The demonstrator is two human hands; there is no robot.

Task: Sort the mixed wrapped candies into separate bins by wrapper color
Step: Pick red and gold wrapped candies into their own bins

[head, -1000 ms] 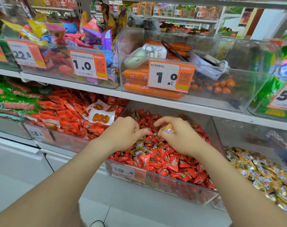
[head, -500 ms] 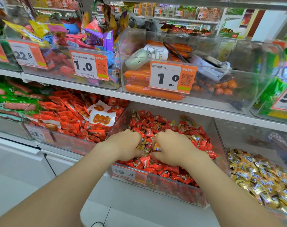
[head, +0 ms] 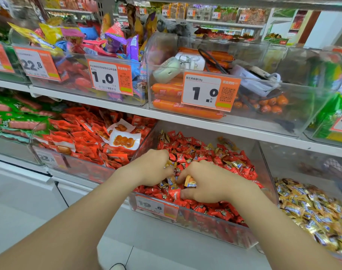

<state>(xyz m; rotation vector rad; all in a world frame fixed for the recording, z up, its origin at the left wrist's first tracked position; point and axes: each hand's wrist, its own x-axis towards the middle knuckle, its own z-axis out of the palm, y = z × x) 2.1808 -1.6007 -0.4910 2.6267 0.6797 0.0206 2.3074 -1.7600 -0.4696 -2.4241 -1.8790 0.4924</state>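
There is one camera only, worn on the person's head (a wide lens, so the shelf [head: 185, 123] lines bend). It faces forward and down, close to the candy bin [head: 224, 230], which fills the middle of the view.

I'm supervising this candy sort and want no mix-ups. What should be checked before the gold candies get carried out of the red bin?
1. Right hand grips a gold-wrapped candy: ok, pinched between thumb and fingers.
2. Left hand has a candy: cannot tell; its fingers curl down into the pile.
3. Gold candy bin on the right is open on top: ok.
4. Red candy bin is free of gold wrappers: not ok; stray gold candies lie among the red candies.
5. Gold candy bin is free of red wrappers: cannot tell; that edge of the view is blurred.
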